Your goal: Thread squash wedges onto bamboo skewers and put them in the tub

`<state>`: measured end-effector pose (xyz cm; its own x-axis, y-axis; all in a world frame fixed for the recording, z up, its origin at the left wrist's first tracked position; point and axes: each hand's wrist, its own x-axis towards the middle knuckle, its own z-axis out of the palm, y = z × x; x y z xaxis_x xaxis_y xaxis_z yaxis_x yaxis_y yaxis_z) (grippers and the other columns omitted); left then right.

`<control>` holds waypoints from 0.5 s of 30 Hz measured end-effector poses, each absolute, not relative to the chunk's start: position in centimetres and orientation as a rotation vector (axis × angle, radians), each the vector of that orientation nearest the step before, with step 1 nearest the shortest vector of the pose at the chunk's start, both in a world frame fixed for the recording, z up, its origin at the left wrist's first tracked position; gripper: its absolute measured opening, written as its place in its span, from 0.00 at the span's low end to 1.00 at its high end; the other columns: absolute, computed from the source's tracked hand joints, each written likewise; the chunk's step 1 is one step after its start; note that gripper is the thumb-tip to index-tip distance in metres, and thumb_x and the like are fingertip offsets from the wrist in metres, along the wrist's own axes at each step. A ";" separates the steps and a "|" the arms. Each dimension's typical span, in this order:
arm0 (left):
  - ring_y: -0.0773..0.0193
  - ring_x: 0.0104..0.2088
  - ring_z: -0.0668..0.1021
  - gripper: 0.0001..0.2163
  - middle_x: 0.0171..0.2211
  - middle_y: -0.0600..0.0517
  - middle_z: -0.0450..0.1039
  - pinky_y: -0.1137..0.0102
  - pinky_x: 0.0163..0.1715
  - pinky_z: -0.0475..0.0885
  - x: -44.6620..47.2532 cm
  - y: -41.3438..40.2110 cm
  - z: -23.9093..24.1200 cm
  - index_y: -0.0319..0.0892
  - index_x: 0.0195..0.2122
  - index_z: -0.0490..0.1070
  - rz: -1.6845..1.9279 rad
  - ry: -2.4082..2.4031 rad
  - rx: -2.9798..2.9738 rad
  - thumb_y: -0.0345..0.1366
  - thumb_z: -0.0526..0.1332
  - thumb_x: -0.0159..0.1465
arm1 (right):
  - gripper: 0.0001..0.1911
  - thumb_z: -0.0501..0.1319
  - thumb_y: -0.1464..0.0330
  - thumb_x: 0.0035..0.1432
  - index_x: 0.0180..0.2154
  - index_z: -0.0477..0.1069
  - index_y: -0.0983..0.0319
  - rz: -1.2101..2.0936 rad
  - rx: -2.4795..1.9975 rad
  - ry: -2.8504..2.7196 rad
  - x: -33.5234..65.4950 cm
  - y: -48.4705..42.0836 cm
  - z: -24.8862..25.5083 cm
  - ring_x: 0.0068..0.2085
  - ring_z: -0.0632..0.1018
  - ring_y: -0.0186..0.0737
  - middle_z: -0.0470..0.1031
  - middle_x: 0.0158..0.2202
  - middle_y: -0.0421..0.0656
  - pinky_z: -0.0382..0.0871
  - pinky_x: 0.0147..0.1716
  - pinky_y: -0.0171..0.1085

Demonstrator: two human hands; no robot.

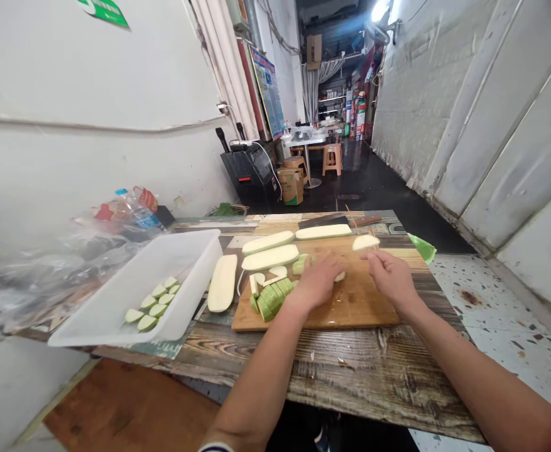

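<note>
A wooden cutting board (350, 307) lies on the table with long pale gourd slices (270, 257) and a row of cut green-skinned pieces (271, 296) on its left half. My left hand (316, 284) rests palm down at the board's middle, fingers curled over a small pale piece (339, 276). To its right, my right hand (391, 275) has its fingers curled at the near end of a pale half slice (364, 242) by the board's far edge. A cleaver (332, 220) lies behind the board, untouched.
A white plastic tub (115, 307) at the left holds several cut pieces (155, 302). One long slice (222, 282) lies between tub and board. Plastic bags and a bottle (134, 210) crowd the far left. A green bowl edge (421, 247) shows at the right. Beyond runs a dark corridor with stools.
</note>
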<state>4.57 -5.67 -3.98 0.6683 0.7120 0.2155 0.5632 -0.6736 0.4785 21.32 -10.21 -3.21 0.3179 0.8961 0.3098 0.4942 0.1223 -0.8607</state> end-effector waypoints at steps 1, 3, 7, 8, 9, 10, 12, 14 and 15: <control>0.57 0.60 0.56 0.27 0.57 0.50 0.59 0.48 0.56 0.37 4.8 -5.8 -3.7 0.53 0.51 0.64 0.540 0.977 2.526 0.20 0.49 0.54 | 0.18 0.50 0.61 0.53 0.31 0.74 0.65 0.475 -1.531 -1.333 21.4 -10.2 -3.4 0.18 0.62 0.32 0.61 0.15 0.36 0.55 0.18 0.31; 0.54 0.59 0.57 0.25 0.56 0.49 0.61 0.49 0.56 0.38 4.9 -6.1 -2.8 0.52 0.49 0.66 0.538 0.991 2.522 0.22 0.51 0.53 | 0.18 0.50 0.61 0.54 0.32 0.74 0.65 0.487 -1.541 -1.334 21.6 -10.0 -3.6 0.18 0.62 0.32 0.60 0.15 0.36 0.55 0.18 0.31; 0.48 0.57 0.57 0.14 0.53 0.45 0.62 0.48 0.56 0.41 3.7 -6.6 -1.1 0.45 0.38 0.72 0.414 1.327 2.555 0.25 0.56 0.53 | 0.18 0.50 0.61 0.54 0.32 0.74 0.65 0.490 -1.557 -1.316 21.9 -10.0 -3.6 0.17 0.61 0.32 0.59 0.14 0.36 0.54 0.18 0.31; 0.48 0.57 0.57 0.12 0.53 0.44 0.61 0.48 0.55 0.42 3.2 -6.7 -1.0 0.44 0.37 0.73 0.382 1.399 2.600 0.26 0.56 0.53 | 0.18 0.50 0.61 0.53 0.32 0.74 0.66 0.484 -1.556 -1.318 21.9 -10.0 -3.6 0.18 0.62 0.32 0.59 0.14 0.36 0.55 0.18 0.31; 0.49 0.57 0.56 0.11 0.54 0.44 0.60 0.49 0.55 0.45 2.8 -6.7 -1.1 0.44 0.36 0.73 0.362 1.435 2.655 0.27 0.56 0.54 | 0.18 0.50 0.61 0.53 0.32 0.74 0.66 0.479 -1.553 -1.321 21.9 -10.0 -3.5 0.18 0.62 0.32 0.60 0.14 0.36 0.55 0.18 0.32; 0.50 0.57 0.56 0.11 0.55 0.45 0.59 0.50 0.54 0.47 2.5 -6.7 -1.2 0.45 0.37 0.73 0.354 1.438 2.708 0.27 0.56 0.55 | 0.18 0.50 0.61 0.53 0.31 0.74 0.65 0.476 -1.548 -1.324 21.9 -10.0 -3.5 0.18 0.62 0.33 0.60 0.15 0.36 0.55 0.19 0.32; 0.52 0.56 0.57 0.12 0.56 0.47 0.57 0.53 0.53 0.51 2.3 -6.5 -1.7 0.47 0.38 0.73 0.354 1.380 2.782 0.27 0.55 0.57 | 0.18 0.50 0.61 0.53 0.31 0.74 0.65 0.471 -1.541 -1.328 21.9 -10.0 -3.6 0.18 0.63 0.33 0.61 0.15 0.36 0.56 0.19 0.32; 0.53 0.55 0.59 0.11 0.55 0.48 0.58 0.56 0.52 0.55 2.3 -6.4 -2.0 0.48 0.36 0.74 0.366 1.310 2.788 0.28 0.56 0.57 | 0.18 0.50 0.61 0.53 0.32 0.74 0.66 0.473 -1.541 -1.325 22.0 -10.0 -3.6 0.19 0.64 0.34 0.62 0.15 0.37 0.56 0.20 0.32; 0.53 0.53 0.60 0.10 0.53 0.48 0.60 0.56 0.51 0.55 2.4 -6.3 -2.0 0.47 0.35 0.75 0.384 1.278 2.764 0.28 0.57 0.57 | 0.18 0.51 0.62 0.53 0.32 0.74 0.66 0.478 -1.542 -1.322 22.1 -10.0 -3.7 0.19 0.64 0.34 0.62 0.15 0.37 0.57 0.20 0.32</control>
<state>2.44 -6.33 -1.97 0.6223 0.7581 0.1951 0.7400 -0.6510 0.1693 22.05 -9.97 -3.68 0.3223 0.8983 0.2985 0.4999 0.1063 -0.8595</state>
